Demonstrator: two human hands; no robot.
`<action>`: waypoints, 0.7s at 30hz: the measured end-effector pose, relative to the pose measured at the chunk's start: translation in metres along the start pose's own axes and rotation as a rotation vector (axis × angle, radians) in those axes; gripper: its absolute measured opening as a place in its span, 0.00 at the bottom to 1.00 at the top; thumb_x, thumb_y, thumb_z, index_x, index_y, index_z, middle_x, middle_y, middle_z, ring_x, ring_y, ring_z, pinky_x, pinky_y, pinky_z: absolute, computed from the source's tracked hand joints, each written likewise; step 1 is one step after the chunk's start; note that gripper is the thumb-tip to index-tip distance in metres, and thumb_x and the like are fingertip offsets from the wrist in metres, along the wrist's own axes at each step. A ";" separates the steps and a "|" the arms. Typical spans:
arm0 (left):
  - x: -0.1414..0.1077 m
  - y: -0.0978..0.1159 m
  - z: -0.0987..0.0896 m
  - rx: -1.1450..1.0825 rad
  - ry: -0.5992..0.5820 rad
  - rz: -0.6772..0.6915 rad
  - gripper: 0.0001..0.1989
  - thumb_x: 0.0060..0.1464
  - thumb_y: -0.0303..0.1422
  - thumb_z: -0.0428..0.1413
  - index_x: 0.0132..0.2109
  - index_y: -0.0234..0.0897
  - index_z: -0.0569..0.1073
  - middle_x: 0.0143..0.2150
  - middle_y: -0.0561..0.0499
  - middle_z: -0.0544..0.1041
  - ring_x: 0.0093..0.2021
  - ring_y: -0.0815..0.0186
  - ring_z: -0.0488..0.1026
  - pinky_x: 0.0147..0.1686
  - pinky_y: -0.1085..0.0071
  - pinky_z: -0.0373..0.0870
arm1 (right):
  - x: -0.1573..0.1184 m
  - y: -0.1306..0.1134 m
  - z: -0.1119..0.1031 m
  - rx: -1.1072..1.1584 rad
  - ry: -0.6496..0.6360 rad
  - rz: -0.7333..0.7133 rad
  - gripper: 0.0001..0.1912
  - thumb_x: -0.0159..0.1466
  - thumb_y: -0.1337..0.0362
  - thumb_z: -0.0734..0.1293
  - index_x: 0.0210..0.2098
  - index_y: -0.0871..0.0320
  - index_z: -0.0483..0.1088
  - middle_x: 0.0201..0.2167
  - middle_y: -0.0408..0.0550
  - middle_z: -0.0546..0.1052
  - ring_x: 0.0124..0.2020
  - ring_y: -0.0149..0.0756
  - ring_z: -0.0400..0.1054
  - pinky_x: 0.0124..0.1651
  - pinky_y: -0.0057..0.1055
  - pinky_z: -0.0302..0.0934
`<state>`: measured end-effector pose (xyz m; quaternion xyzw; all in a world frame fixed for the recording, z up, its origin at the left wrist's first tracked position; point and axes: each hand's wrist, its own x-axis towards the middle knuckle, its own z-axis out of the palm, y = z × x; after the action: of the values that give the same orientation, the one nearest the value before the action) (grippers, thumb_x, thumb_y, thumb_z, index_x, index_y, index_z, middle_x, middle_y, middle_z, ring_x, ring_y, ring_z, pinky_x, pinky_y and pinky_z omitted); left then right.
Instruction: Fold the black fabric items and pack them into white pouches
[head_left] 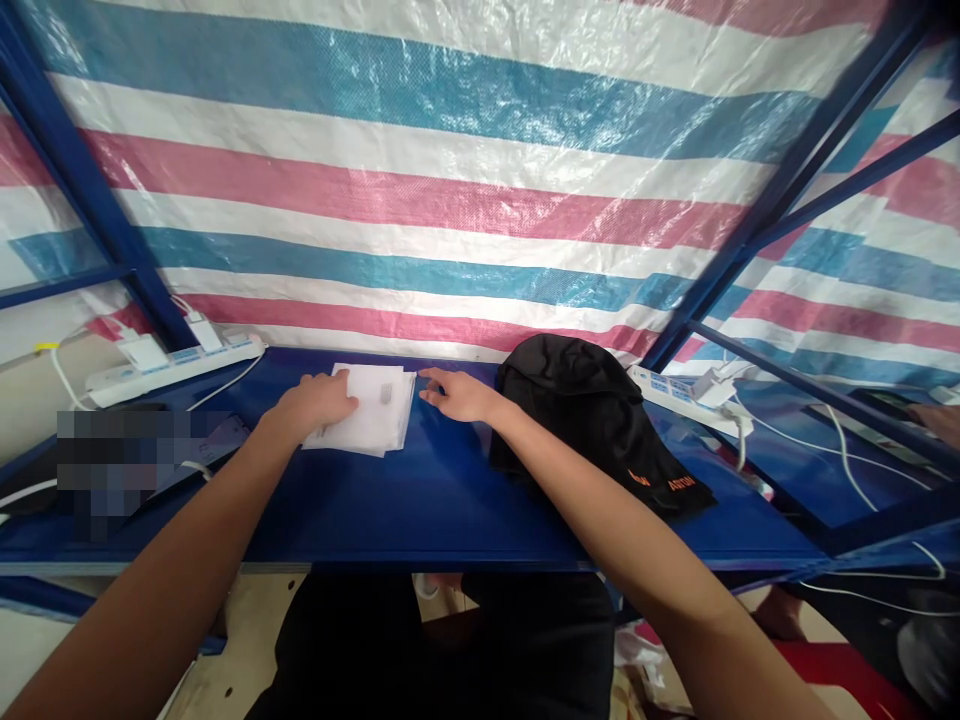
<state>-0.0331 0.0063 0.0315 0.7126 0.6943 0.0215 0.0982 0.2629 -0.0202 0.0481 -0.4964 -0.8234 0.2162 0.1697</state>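
Sheets point(375, 420) of white rectangular paper, likely light, best edge-lifted, are held by the left hand point(315, 400) beside the empty, half-curled right hand point(459, 395).

Head-worn view, facing forward and down, close

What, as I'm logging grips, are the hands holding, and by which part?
The left hand is on the left side of the stack of white sheets, thumb on top; whether it grips cannot be told. The right hand, beside the stack, holds nothing.

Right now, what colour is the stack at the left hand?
The stack is white with small grey print; head view.
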 end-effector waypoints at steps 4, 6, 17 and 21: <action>0.006 0.031 0.005 -0.051 0.021 0.053 0.43 0.52 0.43 0.64 0.73 0.34 0.71 0.68 0.23 0.74 0.67 0.25 0.71 0.58 0.44 0.73 | 0.001 0.006 0.023 0.200 0.142 0.048 0.29 0.77 0.50 0.69 0.72 0.55 0.69 0.63 0.56 0.81 0.63 0.51 0.77 0.65 0.43 0.67; 0.011 0.044 0.003 -0.098 0.007 0.096 0.45 0.50 0.41 0.66 0.74 0.36 0.69 0.67 0.24 0.75 0.61 0.30 0.77 0.53 0.49 0.76 | 0.003 0.010 0.025 0.223 0.188 0.098 0.34 0.74 0.48 0.71 0.73 0.56 0.67 0.61 0.58 0.82 0.60 0.51 0.78 0.62 0.43 0.69; 0.022 0.027 0.016 -0.511 0.112 0.119 0.43 0.49 0.34 0.67 0.72 0.39 0.70 0.54 0.41 0.86 0.55 0.45 0.84 0.48 0.61 0.77 | 0.002 0.005 0.022 0.047 0.204 0.292 0.40 0.66 0.52 0.77 0.72 0.58 0.65 0.51 0.56 0.84 0.64 0.60 0.71 0.63 0.51 0.67; 0.017 0.017 0.021 -0.629 0.098 0.089 0.45 0.50 0.38 0.70 0.74 0.39 0.68 0.52 0.43 0.87 0.51 0.48 0.85 0.46 0.63 0.79 | 0.000 -0.007 0.029 0.013 0.196 0.256 0.45 0.65 0.54 0.77 0.75 0.58 0.60 0.55 0.59 0.82 0.64 0.63 0.72 0.64 0.53 0.67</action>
<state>-0.0122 0.0208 0.0121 0.6752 0.6257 0.2735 0.2790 0.2430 -0.0288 0.0270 -0.6148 -0.7316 0.1921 0.2235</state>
